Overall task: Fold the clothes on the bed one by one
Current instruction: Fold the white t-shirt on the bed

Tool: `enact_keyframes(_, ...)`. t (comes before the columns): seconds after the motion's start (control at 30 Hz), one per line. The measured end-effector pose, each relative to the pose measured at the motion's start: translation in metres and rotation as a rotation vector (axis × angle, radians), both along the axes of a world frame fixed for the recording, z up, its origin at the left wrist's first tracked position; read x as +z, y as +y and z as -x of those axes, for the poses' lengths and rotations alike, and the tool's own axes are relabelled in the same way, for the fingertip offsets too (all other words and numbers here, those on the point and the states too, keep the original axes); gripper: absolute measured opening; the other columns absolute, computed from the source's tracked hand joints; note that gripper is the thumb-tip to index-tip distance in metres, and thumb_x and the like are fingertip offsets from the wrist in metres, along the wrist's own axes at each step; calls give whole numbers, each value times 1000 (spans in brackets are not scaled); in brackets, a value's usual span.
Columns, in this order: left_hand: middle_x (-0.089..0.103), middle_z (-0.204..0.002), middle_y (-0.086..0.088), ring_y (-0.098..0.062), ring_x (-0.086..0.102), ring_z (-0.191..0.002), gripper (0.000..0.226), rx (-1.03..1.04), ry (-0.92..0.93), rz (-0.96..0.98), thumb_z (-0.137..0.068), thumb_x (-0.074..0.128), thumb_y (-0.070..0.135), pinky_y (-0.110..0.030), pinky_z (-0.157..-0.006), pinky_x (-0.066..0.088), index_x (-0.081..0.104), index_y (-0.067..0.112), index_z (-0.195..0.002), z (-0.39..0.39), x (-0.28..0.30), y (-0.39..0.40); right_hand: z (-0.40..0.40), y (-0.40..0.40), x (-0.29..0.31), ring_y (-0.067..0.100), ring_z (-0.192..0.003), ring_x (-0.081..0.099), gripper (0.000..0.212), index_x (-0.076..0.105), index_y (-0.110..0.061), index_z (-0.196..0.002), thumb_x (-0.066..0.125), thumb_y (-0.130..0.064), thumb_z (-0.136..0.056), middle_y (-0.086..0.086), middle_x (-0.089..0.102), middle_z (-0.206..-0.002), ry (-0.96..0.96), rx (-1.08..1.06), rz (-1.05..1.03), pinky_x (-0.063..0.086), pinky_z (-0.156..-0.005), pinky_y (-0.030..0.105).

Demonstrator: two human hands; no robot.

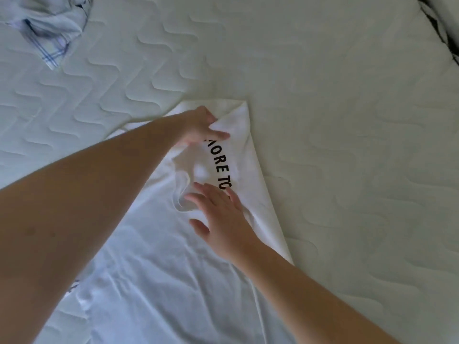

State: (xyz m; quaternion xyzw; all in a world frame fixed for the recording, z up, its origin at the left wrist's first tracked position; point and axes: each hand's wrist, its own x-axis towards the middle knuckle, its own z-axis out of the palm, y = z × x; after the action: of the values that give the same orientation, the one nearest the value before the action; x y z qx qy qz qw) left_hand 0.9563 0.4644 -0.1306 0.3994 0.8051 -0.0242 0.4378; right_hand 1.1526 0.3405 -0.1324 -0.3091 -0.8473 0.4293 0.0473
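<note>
White T-shirt (159, 281) lies on bed (347, 120), long axis running from near edge to far corner. Left hand (198, 125) pinches fold at far end; right hand (218, 214), fingers spread, presses flat just nearer. Checked shirt (49, 28) waits far left, well apart.

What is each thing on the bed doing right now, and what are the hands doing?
White T-shirt: spread on bed, right side folded over, wrinkled.
Checked shirt: crumpled, unfolded, top left.
Left hand: pinches the T-shirt's far edge.
Right hand: flat, fingers straight, presses the T-shirt.
Mattress: bare, quilted.
</note>
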Motion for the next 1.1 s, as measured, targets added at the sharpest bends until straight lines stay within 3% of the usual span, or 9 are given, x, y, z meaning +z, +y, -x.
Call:
enact_keyframes(0.1, 58, -111, 1, -19, 55, -93, 48, -8, 73, -101, -84, 73, 45, -31, -73, 43, 51, 20, -119, 3, -18, -21, -18, -2, -6, 17, -140, 38, 45, 53, -21, -136, 61, -26, -93, -4, 44, -148, -37, -138, -41, 18, -119, 45)
enact_keyframes(0.2, 60, -103, 0, -15, 54, -76, 31, 111, 98, -221, -93, 63, 36, -28, -63, 40, 56, 18, -117, 7, -25, -36, -44, 6, -18, 27, -130, 51, 46, 59, -12, -131, 70, -20, -87, 6, 55, -140, -74, -344, -165, 37, -109, 49)
enact_keyframes(0.27, 59, -93, 1, -16, 52, -74, 28, 90, 131, -203, -95, 59, 32, -28, -60, 38, 58, 15, -117, 9, -24, -40, -60, 17, -26, 32, -127, 52, 50, 57, -9, -133, 71, -21, -86, 10, 55, -138, -137, -429, -187, 40, -106, 47)
enact_keyframes(0.4, 60, -99, 4, -17, 57, -91, 33, 118, 148, -272, -89, 66, 33, -31, -77, 47, 59, 16, -116, 9, -25, -38, -67, 53, -40, 29, -117, 53, 52, 52, -10, -136, 66, -27, -89, 7, 58, -125, -213, -385, -101, 39, -101, 41)
enact_keyframes(0.53, 66, -105, 1, -14, 61, -98, 38, 147, 82, -508, -88, 68, 41, -29, -89, 49, 61, 15, -115, -7, -27, -11, -59, 91, -52, 13, -82, 60, 33, 63, -14, -117, 69, -29, -88, -4, 64, -91, -148, -367, 58, 47, -80, 29)
enact_keyframes(0.63, 63, -105, 1, -15, 58, -99, 43, 81, 57, -451, -89, 67, 46, -26, -85, 45, 62, 13, -115, -16, -31, 23, -54, 113, -58, -1, -68, 54, 29, 62, -23, -103, 75, -38, -83, -10, 60, -78, -166, -433, 282, 37, -60, 9)
enact_keyframes(0.73, 61, -100, -2, -22, 60, -101, 32, -4, 118, -316, -90, 66, 41, -27, -77, 40, 65, 13, -106, -13, -33, 50, -51, 125, -63, 6, -67, 52, 28, 60, -24, -97, 78, -37, -81, -6, 58, -76, -229, -395, 362, 36, -56, 10)
enact_keyframes(0.87, 67, -112, -4, -24, 61, -106, 27, 8, 177, -276, -93, 63, 37, -27, -80, 43, 67, 15, -110, -4, -30, 59, -49, 132, -66, 3, -57, 42, 17, 61, -23, -79, 69, -34, -90, -9, 48, -62, -298, -318, 332, 31, -51, 12)
enact_keyframes(1.1, 65, -103, 5, -17, 62, -95, 32, 115, 93, -433, -95, 59, 42, -29, -80, 51, 59, 17, -115, -9, -25, 27, -48, 130, -67, 4, -57, 43, 19, 63, -18, -85, 62, -34, -95, -9, 48, -62, -313, -325, 313, 30, -49, 12)
